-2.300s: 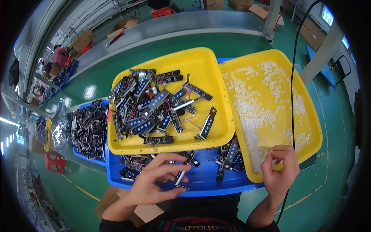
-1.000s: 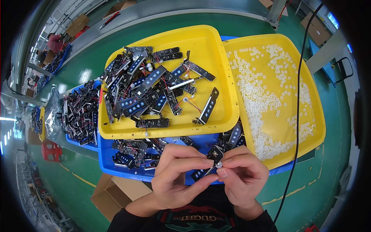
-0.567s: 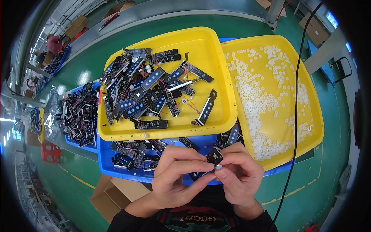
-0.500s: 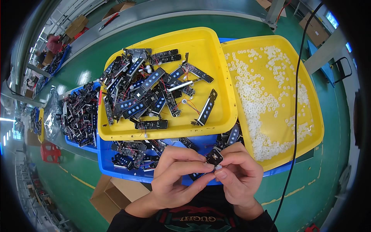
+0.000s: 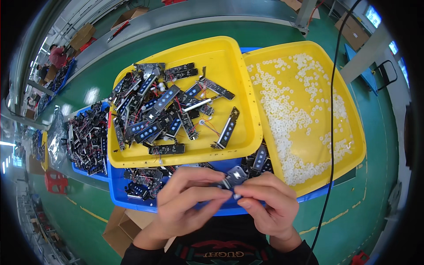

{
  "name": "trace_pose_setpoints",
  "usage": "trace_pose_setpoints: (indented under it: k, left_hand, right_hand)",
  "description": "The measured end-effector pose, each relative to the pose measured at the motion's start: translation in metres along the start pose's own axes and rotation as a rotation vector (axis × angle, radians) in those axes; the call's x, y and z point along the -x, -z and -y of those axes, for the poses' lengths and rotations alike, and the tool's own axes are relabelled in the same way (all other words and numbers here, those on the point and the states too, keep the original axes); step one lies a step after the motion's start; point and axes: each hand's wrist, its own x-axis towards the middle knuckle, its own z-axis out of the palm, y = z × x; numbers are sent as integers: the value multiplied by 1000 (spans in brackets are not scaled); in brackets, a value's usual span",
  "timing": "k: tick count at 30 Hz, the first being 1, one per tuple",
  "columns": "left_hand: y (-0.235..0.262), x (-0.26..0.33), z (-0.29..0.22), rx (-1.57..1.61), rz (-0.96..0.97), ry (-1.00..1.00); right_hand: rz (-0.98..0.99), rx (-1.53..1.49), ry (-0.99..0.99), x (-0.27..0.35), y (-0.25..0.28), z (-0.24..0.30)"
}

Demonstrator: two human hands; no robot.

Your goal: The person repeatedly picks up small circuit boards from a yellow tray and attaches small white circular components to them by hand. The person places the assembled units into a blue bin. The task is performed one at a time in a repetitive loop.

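At the blue plastic tray's (image 5: 128, 204) near edge, the left hand (image 5: 185, 201) pinches a dark, flat circuit board (image 5: 237, 173). There, the right hand's (image 5: 273, 206) thumb and forefinger pinch a small white piece (image 5: 237, 196).

The wide fisheye camera sits on the person's head and faces steeply down and forward. It looks from near at the bare left hand (image 5: 187, 201) and bare right hand (image 5: 270, 205), with a round-cornered yellow plastic tray (image 5: 234, 79) just beyond and green, yellow-lined floor (image 5: 88, 229) spreading to both sides.
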Motion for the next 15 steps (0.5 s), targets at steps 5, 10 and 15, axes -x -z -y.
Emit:
trace_pose_setpoints:
  k: [5,10,15]
  left_hand:
    - [36,-33,7,-670,-189,-113]
    - [56,-49,29,-948,-94,-59]
    - [43,-33,21,-965,-73,-337]
  right_hand:
    - [-86,743,30,-11,34,-2]
    - [-73,1250,-170,-13,55,-13]
    - [0,1173,-255,-12,53,-16]
